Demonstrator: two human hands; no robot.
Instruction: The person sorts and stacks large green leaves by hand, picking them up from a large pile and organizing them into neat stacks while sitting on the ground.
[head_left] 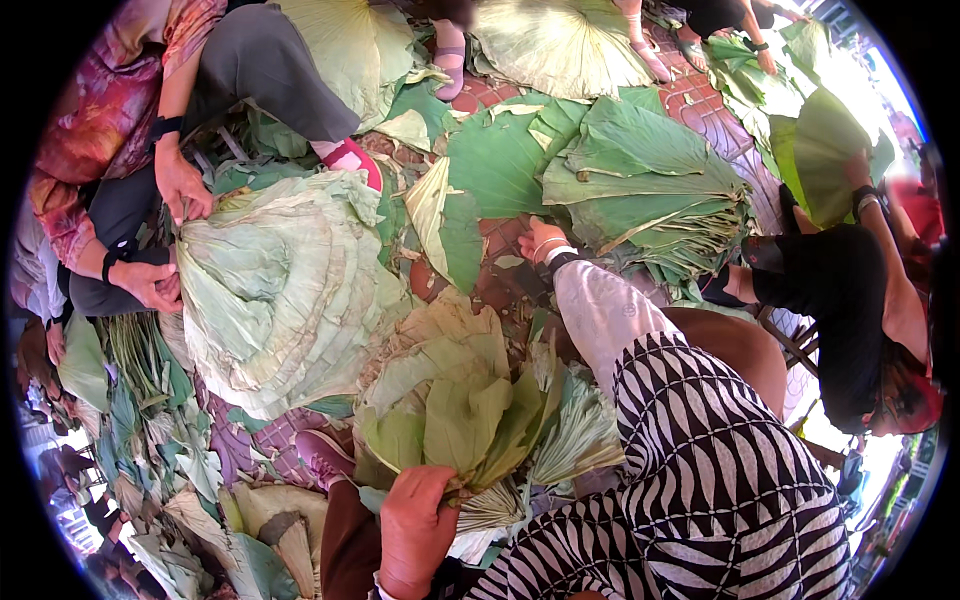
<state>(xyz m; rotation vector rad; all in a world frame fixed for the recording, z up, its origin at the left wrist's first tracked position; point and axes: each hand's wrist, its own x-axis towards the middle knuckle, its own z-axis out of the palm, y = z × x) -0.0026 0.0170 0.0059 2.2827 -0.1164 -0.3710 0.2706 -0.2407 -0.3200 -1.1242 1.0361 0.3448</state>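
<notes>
My left hand (415, 530) is closed on the gathered stem end of a bunch of lotus leaves (465, 420), yellow-green with dry tan edges, fanned out over my lap. Stretched far forward, my right hand (543, 240) has its fingers bent at the lower edge of a large green lotus leaf (500, 165), and seems to pinch that edge. Just to the right of this hand lies a thick pile of folded green lotus leaves (650, 180), stem ends toward the right. Beneath my left-hand bunch, a paler pleated leaf (580, 435) shows.
At the left, a person's two hands (165, 285) hold a big stack of pale dried leaves (285, 290). Another person at the right grips an upright green leaf (825, 160). More people sit at the far side. Leaf scraps (200, 465) litter the red tiled ground (495, 265).
</notes>
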